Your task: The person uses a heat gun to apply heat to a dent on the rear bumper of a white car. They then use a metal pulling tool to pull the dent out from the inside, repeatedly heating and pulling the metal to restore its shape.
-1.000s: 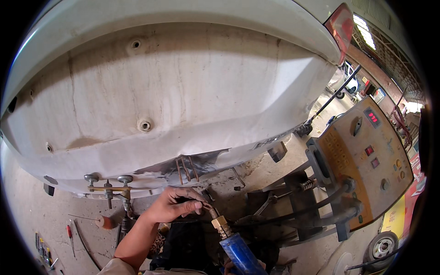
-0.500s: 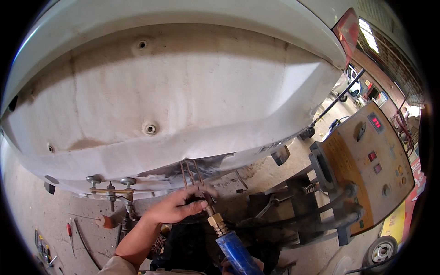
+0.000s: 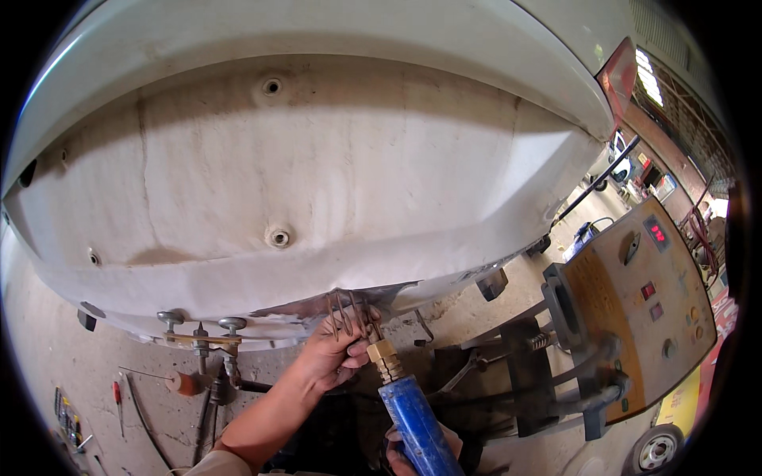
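Note:
My left hand (image 3: 340,353), fingers closed, is up at the bare, darkened metal patch (image 3: 290,309) low on the white vehicle panel (image 3: 397,174), where thin bent copper-colored wires (image 3: 341,309) stand out. Its fingertips are around the brass-nutted tip (image 3: 384,358) of a blue cylindrical tool (image 3: 417,420); exactly what they pinch is hidden. My right hand (image 3: 401,452), mostly behind the tool at the lower edge, grips the blue body. Left of my left hand, a puller bar with two round pads (image 3: 198,339) sits against the lower panel.
A control machine (image 3: 643,309) with a red display and thick cables stands at the right, beside a wheel (image 3: 657,449). Screwdrivers (image 3: 117,397), small tools (image 3: 67,416) and an orange-handled tool (image 3: 186,385) lie on the floor at left. A dark rod (image 3: 599,178) sticks up behind the machine.
My left hand and the tool's tip have moved up to the wires at the bare patch. The view has shifted, so the panel and machine sit lower and further right in the picture.

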A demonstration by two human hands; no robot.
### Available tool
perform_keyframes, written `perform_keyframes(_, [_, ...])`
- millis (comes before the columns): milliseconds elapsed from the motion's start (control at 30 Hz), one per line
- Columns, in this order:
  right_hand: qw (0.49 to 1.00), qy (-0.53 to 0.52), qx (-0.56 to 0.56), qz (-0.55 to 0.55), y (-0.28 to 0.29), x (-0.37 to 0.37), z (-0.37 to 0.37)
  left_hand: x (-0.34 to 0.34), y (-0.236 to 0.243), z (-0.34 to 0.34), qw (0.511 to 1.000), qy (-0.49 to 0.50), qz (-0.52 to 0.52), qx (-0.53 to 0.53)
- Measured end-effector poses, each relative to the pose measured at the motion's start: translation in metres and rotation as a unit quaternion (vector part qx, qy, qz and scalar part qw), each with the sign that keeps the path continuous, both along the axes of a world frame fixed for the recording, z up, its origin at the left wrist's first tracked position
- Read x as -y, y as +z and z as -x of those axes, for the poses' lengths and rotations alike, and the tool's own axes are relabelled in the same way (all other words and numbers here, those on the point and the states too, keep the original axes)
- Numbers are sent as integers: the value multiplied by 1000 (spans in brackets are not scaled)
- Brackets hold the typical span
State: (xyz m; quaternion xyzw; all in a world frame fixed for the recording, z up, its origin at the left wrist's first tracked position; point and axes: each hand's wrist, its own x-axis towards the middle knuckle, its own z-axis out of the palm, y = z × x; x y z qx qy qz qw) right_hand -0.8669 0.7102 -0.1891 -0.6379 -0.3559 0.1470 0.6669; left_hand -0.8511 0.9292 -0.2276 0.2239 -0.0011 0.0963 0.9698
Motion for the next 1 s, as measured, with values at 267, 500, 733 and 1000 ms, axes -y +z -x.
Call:
perform_keyframes(267, [996, -22, 86, -31, 5, -12, -6, 3, -2, -4, 998, -1, 31, 47])
perform_keyframes(500, [987, 85, -128, 36, -8, 9, -13, 3, -2, -6, 997, -1, 49, 55])
perform_keyframes(733, [999, 30, -34, 23, -12, 2, -10, 4, -1, -6, 998, 5, 53, 45])
perform_keyframes(1000, [969, 108, -188, 117, -12, 16, -21, 5, 0, -6, 999, 13, 43, 24])
